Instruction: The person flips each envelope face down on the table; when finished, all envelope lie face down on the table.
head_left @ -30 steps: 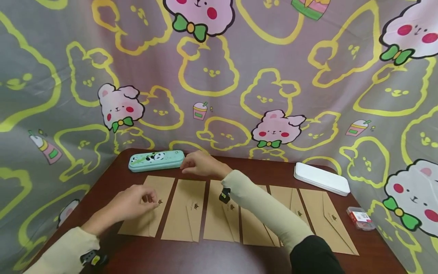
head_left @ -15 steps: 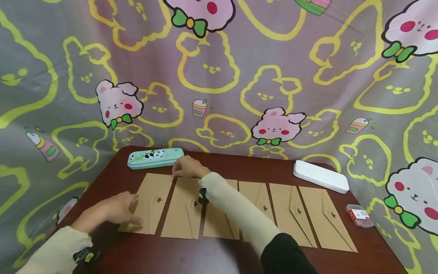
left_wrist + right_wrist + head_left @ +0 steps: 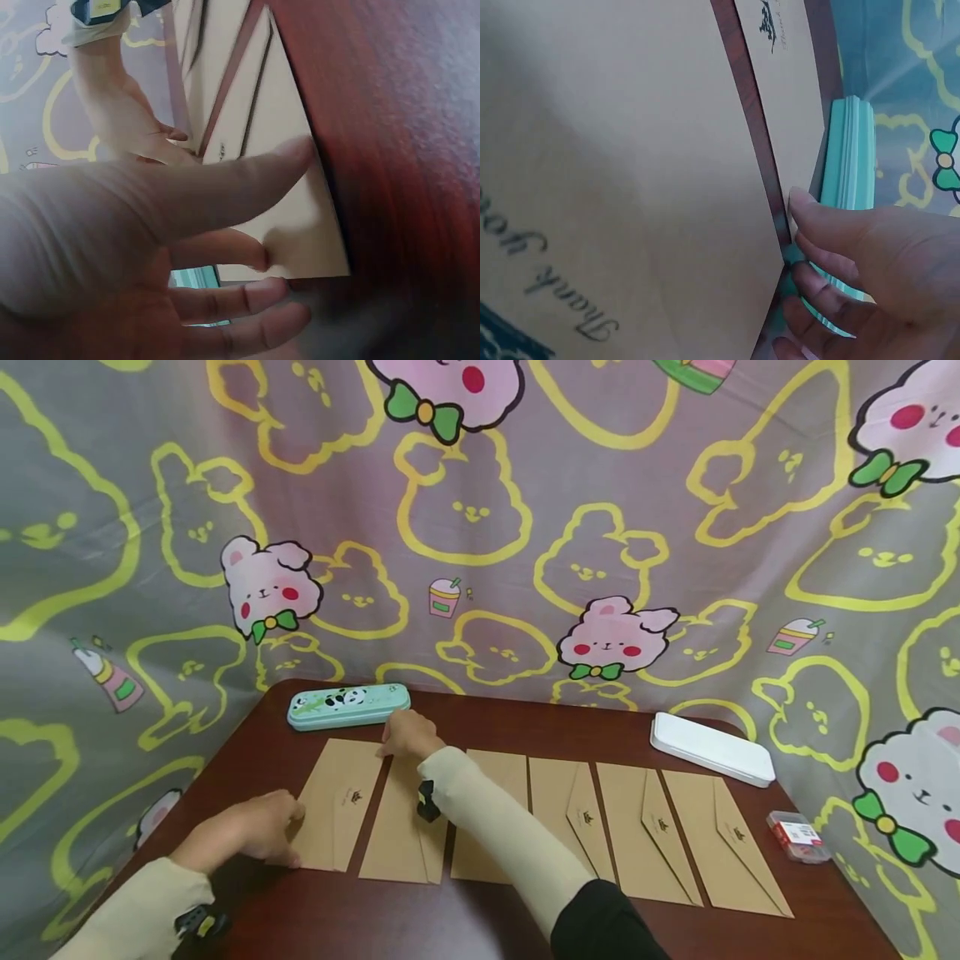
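Several brown envelopes lie in a row on the dark table, each with a small crown print. My left hand (image 3: 258, 827) touches the left side of the leftmost envelope (image 3: 330, 810), thumb and fingers spread apart. In the left wrist view its thumb (image 3: 262, 176) reaches across that envelope to an edge. My right hand (image 3: 409, 735) is at the same envelope's far right corner. Its thumb tip (image 3: 801, 201) meets the edge there in the right wrist view, the other fingers loosely bent. The right forearm covers parts of the second envelope (image 3: 393, 839) and third envelope (image 3: 498, 768).
Behind the left envelopes lies a mint pencil case (image 3: 348, 706) with a panda print, right beside my right hand. A white case (image 3: 711, 748) lies at the back right. A small clear box (image 3: 798, 837) stands near the right edge. A patterned curtain (image 3: 480, 552) hangs behind the table.
My right hand has moved left and nearer to the leftmost envelope's far corner. My left hand has drawn back from over that envelope to its left side, its fingers spreading.
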Motion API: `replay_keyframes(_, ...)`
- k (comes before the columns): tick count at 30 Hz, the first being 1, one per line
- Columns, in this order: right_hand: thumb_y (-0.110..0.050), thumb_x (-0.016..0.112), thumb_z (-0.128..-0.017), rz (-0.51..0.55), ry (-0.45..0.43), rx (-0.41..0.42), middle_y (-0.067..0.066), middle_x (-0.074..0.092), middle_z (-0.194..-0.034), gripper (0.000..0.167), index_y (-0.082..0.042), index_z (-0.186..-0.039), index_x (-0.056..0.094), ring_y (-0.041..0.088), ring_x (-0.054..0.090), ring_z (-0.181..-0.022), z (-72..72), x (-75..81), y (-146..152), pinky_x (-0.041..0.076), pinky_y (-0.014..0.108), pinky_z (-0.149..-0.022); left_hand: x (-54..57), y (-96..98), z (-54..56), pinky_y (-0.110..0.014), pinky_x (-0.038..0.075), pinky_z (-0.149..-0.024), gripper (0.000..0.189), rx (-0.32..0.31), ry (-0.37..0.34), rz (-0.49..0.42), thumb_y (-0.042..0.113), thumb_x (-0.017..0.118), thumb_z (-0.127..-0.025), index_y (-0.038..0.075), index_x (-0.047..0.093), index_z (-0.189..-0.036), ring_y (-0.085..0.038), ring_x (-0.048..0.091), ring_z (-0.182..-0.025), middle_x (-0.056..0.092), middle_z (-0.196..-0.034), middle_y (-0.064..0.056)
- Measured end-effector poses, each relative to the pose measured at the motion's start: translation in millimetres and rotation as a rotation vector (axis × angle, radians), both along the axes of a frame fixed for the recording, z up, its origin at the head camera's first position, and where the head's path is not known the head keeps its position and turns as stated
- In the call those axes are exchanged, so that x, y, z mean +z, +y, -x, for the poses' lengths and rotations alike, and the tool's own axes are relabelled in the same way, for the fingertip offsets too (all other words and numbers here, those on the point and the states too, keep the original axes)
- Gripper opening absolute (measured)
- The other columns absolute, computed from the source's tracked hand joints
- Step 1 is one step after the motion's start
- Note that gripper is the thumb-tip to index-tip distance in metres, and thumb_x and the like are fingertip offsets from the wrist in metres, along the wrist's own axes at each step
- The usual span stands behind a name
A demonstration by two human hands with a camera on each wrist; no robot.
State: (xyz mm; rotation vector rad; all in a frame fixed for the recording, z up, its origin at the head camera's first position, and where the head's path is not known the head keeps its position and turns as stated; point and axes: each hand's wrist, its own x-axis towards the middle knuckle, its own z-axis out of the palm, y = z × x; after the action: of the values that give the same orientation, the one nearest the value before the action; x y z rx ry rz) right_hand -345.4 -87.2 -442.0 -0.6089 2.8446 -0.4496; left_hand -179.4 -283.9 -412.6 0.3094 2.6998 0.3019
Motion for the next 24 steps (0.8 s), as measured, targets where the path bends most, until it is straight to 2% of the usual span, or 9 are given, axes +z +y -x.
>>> replay_keyframes(3, -0.04, 0.082, -0.087, -0.007, -0.004, -0.017, -0.011, 0.073, -0.095, 0.018, -0.024, -0.091, 0.075, 0.009, 0.062, -0.08, -0.4, -0.4, -1.0, 0.049, 0.034, -0.078, -2.4, 1.5, 1.3, -0.036, 0.043, -0.066, 0.038, 0.015, 0.032, 0.004, 0.023, 0.094, -0.072, 0.003, 0.066, -0.088, -0.021, 0.05, -0.076, 0.053, -0.084, -0.006)
replay_keyframes(5, -0.041, 0.081, -0.087, -0.009, -0.009, -0.022, -0.012, 0.072, -0.092, 0.018, -0.024, -0.088, 0.074, 0.009, 0.061, -0.08, -0.7, 0.5, -1.1, 0.047, 0.036, -0.083, -3.6, 2.9, 1.1, -0.035, 0.04, -0.064, 0.038, 0.036, 0.045, 0.017, 0.022, 0.095, -0.07, 0.005, 0.066, -0.087, -0.02, 0.049, -0.074, 0.053, -0.082, -0.004)
replay_keyframes(10, -0.041, 0.081, -0.087, -0.004, -0.025, -0.021, -0.011, 0.072, -0.086, 0.02, -0.023, -0.083, 0.074, 0.009, 0.06, -0.078, -1.4, 2.1, -1.3, 0.044, 0.037, -0.092, -4.3, 6.7, -0.5, -0.035, 0.045, -0.065, 0.043, 0.054, 0.08, 0.043, 0.022, 0.097, -0.067, 0.003, 0.066, -0.091, -0.019, 0.052, -0.075, 0.057, -0.083, -0.004)
replay_keyframes(13, -0.041, 0.08, -0.088, 0.002, -0.038, -0.025, -0.011, 0.071, -0.08, 0.023, -0.021, -0.079, 0.074, 0.01, 0.059, -0.075, -0.7, 1.9, -0.8, 0.04, 0.038, -0.096, -3.1, 9.3, -0.1, -0.033, 0.042, -0.062, 0.042, 0.051, 0.086, 0.034, 0.02, 0.097, -0.065, 0.005, 0.064, -0.085, -0.019, 0.051, -0.071, 0.055, -0.077, -0.003)
replay_keyframes(16, -0.039, 0.077, -0.092, 0.017, -0.048, -0.014, -0.01, 0.066, -0.07, 0.026, -0.02, -0.074, 0.075, 0.01, 0.053, -0.068, 1.4, 1.4, 1.0, 0.037, 0.036, -0.093, -2.6, 10.7, 0.3, -0.032, 0.04, -0.061, 0.04, 0.05, 0.083, 0.034, 0.02, 0.098, -0.065, 0.006, 0.064, -0.082, -0.018, 0.05, -0.069, 0.054, -0.075, -0.002)
replay_keyframes(19, -0.033, 0.07, -0.098, 0.045, -0.047, 0.032, -0.009, 0.053, -0.058, 0.039, -0.019, -0.062, 0.066, 0.01, 0.044, -0.061, 3.8, 2.3, 5.1, 0.031, 0.034, -0.086, -3.7, 10.6, 1.1, -0.031, 0.038, -0.06, 0.04, 0.056, 0.084, 0.038, 0.021, 0.098, -0.064, 0.007, 0.064, -0.079, -0.017, 0.049, -0.068, 0.053, -0.073, -0.002)
replay_keyframes(22, -0.022, 0.062, -0.101, 0.098, -0.055, 0.09, -0.009, 0.058, -0.066, 0.032, -0.018, -0.07, 0.067, 0.01, 0.045, -0.066, 7.5, 2.0, 10.3, 0.032, 0.036, -0.09, -4.7, 9.3, 1.6, -0.031, 0.036, -0.058, 0.04, 0.06, 0.084, 0.038, 0.022, 0.099, -0.063, 0.009, 0.063, -0.076, -0.017, 0.047, -0.067, 0.051, -0.072, -0.001)
replay_keyframes(24, -0.011, 0.058, -0.1, 0.146, -0.073, 0.14, -0.006, 0.066, -0.08, 0.022, -0.018, -0.084, 0.072, 0.01, 0.049, -0.075, 10.7, 0.5, 13.0, 0.033, 0.041, -0.102, -5.6, 7.7, 1.3, -0.032, 0.035, -0.057, 0.04, 0.071, 0.08, 0.044, 0.023, 0.098, -0.063, 0.01, 0.062, -0.072, -0.016, 0.047, -0.065, 0.049, -0.07, 0.0)
